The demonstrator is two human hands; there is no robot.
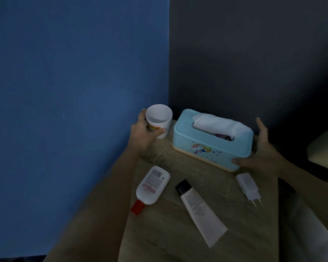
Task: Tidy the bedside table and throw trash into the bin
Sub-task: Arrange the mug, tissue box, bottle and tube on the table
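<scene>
Five things on bedside table point(178, 242). Tissue box point(206, 148): my right hand point(261, 154) spread round its right end, thumb touching. Tube point(203, 210), bottle point(151, 188) lie before box. My left hand point(142, 135) grips cup point(159, 118) left of box. Charger point(248, 186) before box's right end.

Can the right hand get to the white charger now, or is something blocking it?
Probably yes. The right hand is open against the tissue box end, and the charger lies just nearer on the table, with nothing between them.
</scene>
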